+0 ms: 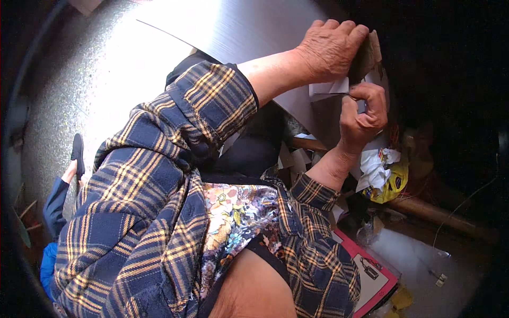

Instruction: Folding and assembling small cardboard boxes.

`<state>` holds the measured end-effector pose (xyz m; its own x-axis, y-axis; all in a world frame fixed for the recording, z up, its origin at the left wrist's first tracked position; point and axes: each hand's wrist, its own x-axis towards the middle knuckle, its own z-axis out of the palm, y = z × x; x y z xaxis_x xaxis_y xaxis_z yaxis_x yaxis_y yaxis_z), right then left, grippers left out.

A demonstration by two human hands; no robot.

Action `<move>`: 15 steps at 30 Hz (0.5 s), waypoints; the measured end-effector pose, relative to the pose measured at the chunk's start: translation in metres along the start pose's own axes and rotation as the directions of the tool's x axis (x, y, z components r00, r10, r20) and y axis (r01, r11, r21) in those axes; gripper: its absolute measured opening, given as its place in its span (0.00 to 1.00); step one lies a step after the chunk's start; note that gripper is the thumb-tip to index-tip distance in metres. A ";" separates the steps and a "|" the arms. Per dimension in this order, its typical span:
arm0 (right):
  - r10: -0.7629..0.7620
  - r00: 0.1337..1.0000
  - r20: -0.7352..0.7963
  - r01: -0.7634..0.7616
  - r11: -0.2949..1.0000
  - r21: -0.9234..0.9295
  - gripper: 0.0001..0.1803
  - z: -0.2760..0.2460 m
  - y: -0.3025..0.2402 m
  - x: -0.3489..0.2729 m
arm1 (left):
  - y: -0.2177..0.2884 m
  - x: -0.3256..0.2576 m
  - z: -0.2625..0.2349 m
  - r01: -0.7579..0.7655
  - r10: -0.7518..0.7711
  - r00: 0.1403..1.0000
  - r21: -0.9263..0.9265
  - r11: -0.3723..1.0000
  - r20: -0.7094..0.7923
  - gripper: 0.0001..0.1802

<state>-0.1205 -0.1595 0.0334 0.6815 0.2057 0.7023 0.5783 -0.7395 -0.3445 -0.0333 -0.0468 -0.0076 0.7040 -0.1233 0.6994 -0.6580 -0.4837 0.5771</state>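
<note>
My left hand reaches across the grey tabletop. Its fingers curl over an olive-brown piece, which looks like folded card or cloth, at the table's right side. Just below it, my right hand is closed, with thumb and fingers pinching a thin dark tool that points left. The tool's kind is unclear; most of it is hidden in the fingers. Its thin end lies against a small white folded piece, like paper or card, beneath my left wrist.
A yellow bag with crumpled white paper lies to the right, above a wooden bar. A pink-edged flat box is at the lower right. Another person's leg and dark shoe show on the speckled floor at left.
</note>
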 end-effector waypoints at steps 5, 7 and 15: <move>0.012 0.998 0.069 -0.018 0.996 0.088 0.07 -0.004 0.004 -0.002 | 0.005 0.003 0.002 0.064 -0.071 0.996 0.115 0.991 0.060 0.35; 0.029 0.996 0.088 -0.039 0.993 0.113 0.08 -0.005 0.001 -0.002 | 0.007 0.004 0.003 0.063 -0.072 0.996 0.139 0.988 0.059 0.35; 0.096 0.995 -0.006 -0.096 0.990 -0.104 0.06 -0.005 0.000 -0.004 | 0.003 0.001 0.011 0.006 -0.012 0.998 0.105 0.994 0.055 0.32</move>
<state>-0.1254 -0.1631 0.0334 0.7310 0.1303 0.6698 0.4604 -0.8187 -0.3432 -0.0315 -0.0582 -0.0101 0.7254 -0.1655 0.6681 -0.6223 -0.5726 0.5338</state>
